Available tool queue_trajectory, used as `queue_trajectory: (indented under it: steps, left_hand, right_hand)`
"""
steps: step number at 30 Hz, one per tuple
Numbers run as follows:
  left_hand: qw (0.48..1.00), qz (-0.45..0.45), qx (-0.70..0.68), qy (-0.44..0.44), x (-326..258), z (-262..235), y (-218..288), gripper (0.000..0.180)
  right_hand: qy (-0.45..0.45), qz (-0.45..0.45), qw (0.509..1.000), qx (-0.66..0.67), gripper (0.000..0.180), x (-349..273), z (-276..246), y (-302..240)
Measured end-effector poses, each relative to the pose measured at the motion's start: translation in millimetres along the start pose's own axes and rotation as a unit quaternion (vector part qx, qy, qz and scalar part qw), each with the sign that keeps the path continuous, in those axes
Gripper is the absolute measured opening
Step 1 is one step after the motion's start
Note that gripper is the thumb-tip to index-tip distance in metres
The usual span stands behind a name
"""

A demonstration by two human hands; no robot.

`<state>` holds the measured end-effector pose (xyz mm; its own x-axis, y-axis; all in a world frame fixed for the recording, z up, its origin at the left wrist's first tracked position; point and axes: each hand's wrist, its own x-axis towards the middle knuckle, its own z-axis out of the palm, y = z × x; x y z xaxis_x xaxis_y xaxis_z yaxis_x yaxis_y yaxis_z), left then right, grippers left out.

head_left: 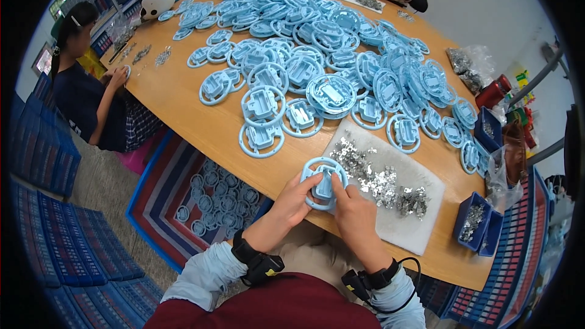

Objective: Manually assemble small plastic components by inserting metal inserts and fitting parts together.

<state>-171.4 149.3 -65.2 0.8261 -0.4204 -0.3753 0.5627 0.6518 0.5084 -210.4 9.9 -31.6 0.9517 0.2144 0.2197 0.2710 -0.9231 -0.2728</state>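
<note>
Just above the table's front edge I hold a round light-blue plastic housing point(323, 191), a ring with a boxy compartment in its middle. My left hand point(289, 202) grips the ring's left side, the thumb lying toward the compartment. My right hand point(356, 212) is closed at the right side, its fingertips pressed on the middle part. Whether a small metal piece sits under those fingers is hidden. Beside my right hand, small silver metal clips point(379, 187) lie in several heaps on a white board point(420, 236).
A big pile of similar blue housings point(286, 15) covers the wooden table point(177, 106). Blue bins point(469, 222) of metal pieces stand at right. Below left, a lined crate point(159, 207) holds more housings. Two people point(85, 85) work at the left and far sides.
</note>
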Motion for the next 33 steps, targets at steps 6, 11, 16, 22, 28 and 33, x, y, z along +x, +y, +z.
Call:
queue_trajectory:
  steps: [6, 11, 16, 22, 28, 33]
  left_hand:
    - [0.999, 0.04, 0.017, -0.004, 4.5, 2.7, -0.5, 0.028]
    - [0.996, 0.077, 0.044, -0.003, 3.8, 16.4, 11.8, 0.027]
    - [0.978, 0.19, 0.083, 0.0, 22.4, 35.3, 36.4, 0.026]
    - [0.923, 0.35, 0.135, 0.084, 53.8, 61.8, 44.8, 0.022]
    - [0.737, 0.492, 0.444, 0.131, 50.9, 76.4, 47.2, 0.034]
    - [0.646, 0.558, 0.521, 0.009, 39.6, 81.2, 42.8, 0.034]
  right_hand:
    - [0.009, -0.071, 0.972, -0.222, 0.046, 7.7, 0.8, -10.9]
    - [0.129, -0.014, 0.985, 0.116, 0.031, 4.1, -5.8, 12.8]
    - [-0.122, 0.122, 0.845, 0.507, 0.036, -18.6, -26.5, -30.3]
    - [-0.241, 0.192, 0.697, 0.648, 0.034, -28.5, -5.6, -46.1]
    - [-0.294, 0.317, 0.461, 0.775, 0.019, -26.8, -5.8, -38.6]
    - [-0.306, 0.324, 0.392, 0.804, 0.026, -30.1, 5.7, -39.3]
